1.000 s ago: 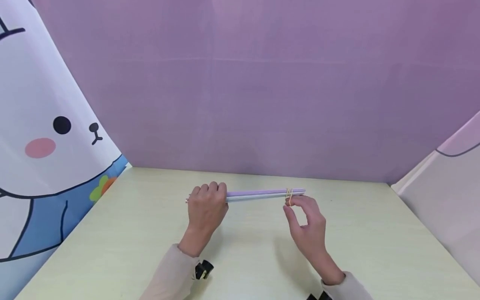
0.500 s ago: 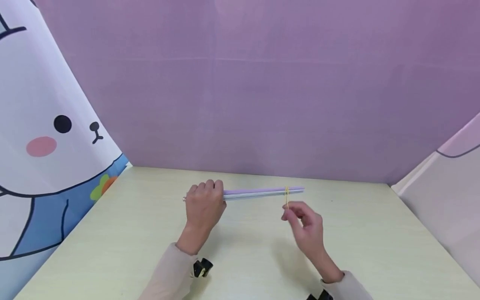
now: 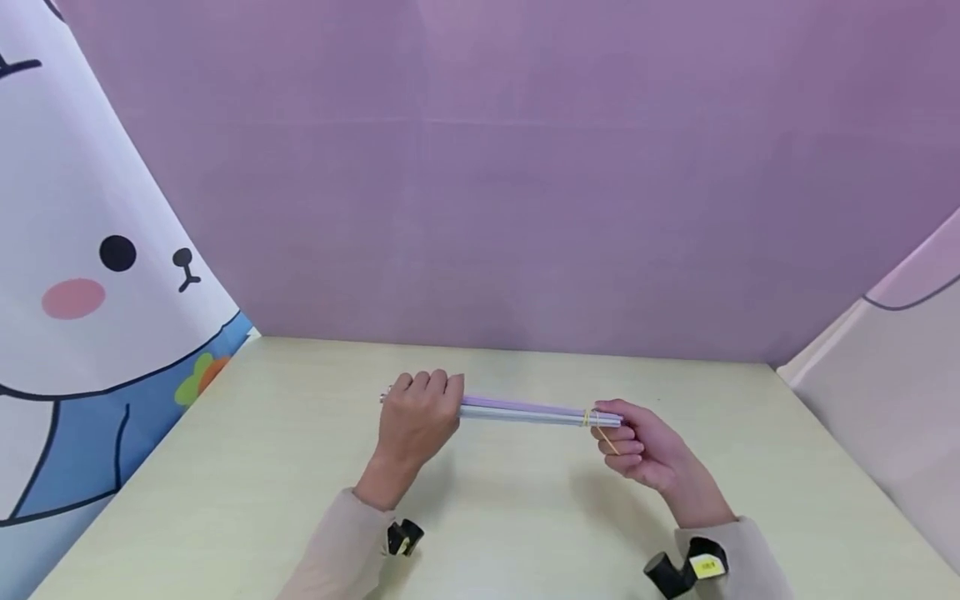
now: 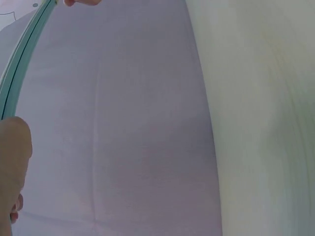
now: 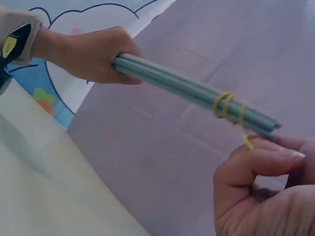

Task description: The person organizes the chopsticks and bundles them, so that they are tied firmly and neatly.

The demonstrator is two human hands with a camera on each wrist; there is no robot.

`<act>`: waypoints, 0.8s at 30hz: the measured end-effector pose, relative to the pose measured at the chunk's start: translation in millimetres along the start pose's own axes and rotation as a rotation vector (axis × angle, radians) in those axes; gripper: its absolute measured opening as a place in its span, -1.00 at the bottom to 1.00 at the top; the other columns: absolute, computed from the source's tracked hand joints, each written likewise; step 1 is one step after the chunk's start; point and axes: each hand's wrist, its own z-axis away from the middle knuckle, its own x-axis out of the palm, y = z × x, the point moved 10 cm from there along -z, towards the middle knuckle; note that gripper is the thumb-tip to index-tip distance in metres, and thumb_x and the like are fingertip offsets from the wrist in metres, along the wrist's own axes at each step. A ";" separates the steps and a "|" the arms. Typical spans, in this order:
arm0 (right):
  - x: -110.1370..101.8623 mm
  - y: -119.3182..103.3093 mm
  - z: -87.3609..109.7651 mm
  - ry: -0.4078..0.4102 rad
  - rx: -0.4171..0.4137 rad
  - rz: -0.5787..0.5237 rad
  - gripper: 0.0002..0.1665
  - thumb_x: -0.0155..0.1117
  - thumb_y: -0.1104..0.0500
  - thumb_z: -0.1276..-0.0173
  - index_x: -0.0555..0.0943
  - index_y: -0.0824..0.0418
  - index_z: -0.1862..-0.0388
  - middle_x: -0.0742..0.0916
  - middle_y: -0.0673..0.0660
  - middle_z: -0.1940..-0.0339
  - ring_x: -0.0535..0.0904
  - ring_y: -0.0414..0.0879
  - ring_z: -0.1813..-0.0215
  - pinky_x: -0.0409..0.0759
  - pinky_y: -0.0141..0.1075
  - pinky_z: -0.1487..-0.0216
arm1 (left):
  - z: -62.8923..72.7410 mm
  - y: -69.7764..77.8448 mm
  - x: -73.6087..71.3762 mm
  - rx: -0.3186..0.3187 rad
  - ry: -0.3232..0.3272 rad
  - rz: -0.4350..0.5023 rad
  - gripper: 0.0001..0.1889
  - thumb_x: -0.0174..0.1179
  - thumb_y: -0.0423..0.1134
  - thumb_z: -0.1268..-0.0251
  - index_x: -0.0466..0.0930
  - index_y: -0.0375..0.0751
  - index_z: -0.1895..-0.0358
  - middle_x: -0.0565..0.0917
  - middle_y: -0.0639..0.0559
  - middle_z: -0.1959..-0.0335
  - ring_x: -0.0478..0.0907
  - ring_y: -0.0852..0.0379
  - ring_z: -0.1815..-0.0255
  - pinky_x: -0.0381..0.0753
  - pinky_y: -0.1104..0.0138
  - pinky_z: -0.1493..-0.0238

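Note:
My left hand grips a bundle of slim chopsticks, pale purple and pale blue, held level above the table. Their left ends poke out just past the fist. Near the right end a yellow rubber band is wound round the bundle in several turns. A loop of it stretches down from the sticks to my right hand, whose curled fingers hold it beside the chopstick ends. In the left wrist view, the chopsticks rise from my left hand, with right fingertips at the top edge.
The pale wooden table lies beneath both hands. A purple cloth wall stands behind it, with a cartoon-printed panel at the left and a white panel at the right. Each wrist wears a black camera.
My right hand has turned and moved right and up toward the chopstick ends, with the band's loop still on its fingers. The bundle's right end has dipped; my left hand keeps its grip.

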 end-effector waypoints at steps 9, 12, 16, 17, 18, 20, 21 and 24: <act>-19.5 -22.5 20.5 0.282 -0.014 0.157 -0.62 -0.24 0.28 -0.54 0.60 0.31 0.14 0.68 -0.03 0.48 0.55 -0.35 0.47 0.48 -0.61 0.44 | 6.2 3.6 22.5 0.035 -0.157 0.081 -0.76 0.33 -0.36 0.02 0.45 -0.16 0.65 0.39 0.08 0.81 0.09 0.25 0.79 0.08 0.45 0.70; -14.8 -33.6 26.7 0.259 -0.074 0.212 -0.51 -0.33 0.37 -0.52 0.63 0.31 0.02 0.77 0.13 0.28 0.72 -0.20 0.24 0.62 -0.50 0.21 | 7.2 1.8 25.3 0.020 -0.172 0.069 -0.72 0.30 -0.41 0.03 0.38 -0.14 0.70 0.34 0.09 0.83 0.01 0.25 0.76 0.06 0.46 0.69; -3.0 -43.7 31.7 0.179 -0.140 0.250 -0.45 -0.43 0.44 -0.50 0.54 0.32 -0.14 0.70 0.29 0.00 0.66 -0.02 -0.08 0.59 -0.34 -0.01 | 8.1 -0.2 27.0 0.008 -0.182 0.046 -0.70 0.30 -0.42 0.06 0.37 -0.13 0.71 0.35 0.08 0.83 -0.02 0.25 0.75 0.05 0.47 0.69; -0.5 -45.3 32.5 0.166 -0.149 0.264 -0.44 -0.44 0.45 -0.49 0.52 0.31 -0.17 0.69 0.30 -0.04 0.64 0.00 -0.12 0.59 -0.32 -0.03 | 8.1 -0.4 27.2 0.007 -0.182 0.043 -0.70 0.30 -0.42 0.06 0.36 -0.13 0.71 0.36 0.08 0.83 -0.02 0.25 0.75 0.04 0.47 0.69; 1.6 -46.7 33.2 0.158 -0.158 0.282 -0.44 -0.44 0.46 -0.48 0.51 0.31 -0.18 0.68 0.31 -0.06 0.63 0.01 -0.14 0.59 -0.31 -0.04 | 8.0 -0.6 27.2 0.007 -0.180 0.042 -0.70 0.30 -0.42 0.06 0.36 -0.13 0.72 0.36 0.08 0.83 -0.02 0.26 0.75 0.04 0.47 0.69; 3.4 -49.3 35.1 0.167 -0.171 0.333 -0.46 -0.40 0.48 -0.47 0.49 0.29 -0.20 0.68 0.30 -0.06 0.63 0.01 -0.13 0.60 -0.31 -0.01 | 7.4 0.6 27.2 0.010 -0.177 0.045 -0.69 0.29 -0.42 0.06 0.35 -0.12 0.72 0.34 0.08 0.84 -0.03 0.25 0.75 0.04 0.46 0.69; 3.0 -50.6 36.0 0.187 -0.178 0.364 -0.48 -0.36 0.48 -0.47 0.50 0.27 -0.19 0.69 0.28 -0.04 0.64 -0.01 -0.11 0.61 -0.32 0.02 | 7.1 1.3 27.3 0.013 -0.176 0.048 -0.69 0.28 -0.43 0.06 0.33 -0.11 0.73 0.32 0.09 0.84 -0.04 0.25 0.75 0.03 0.46 0.69; -1.9 -55.5 39.8 0.280 -0.203 0.454 -0.52 -0.23 0.46 -0.45 0.55 0.19 -0.13 0.74 0.20 0.04 0.69 -0.11 0.00 0.63 -0.41 0.15 | 6.5 3.2 27.1 0.017 -0.172 0.059 -0.67 0.27 -0.44 0.08 0.31 -0.11 0.74 0.27 0.10 0.85 -0.07 0.25 0.74 0.01 0.46 0.69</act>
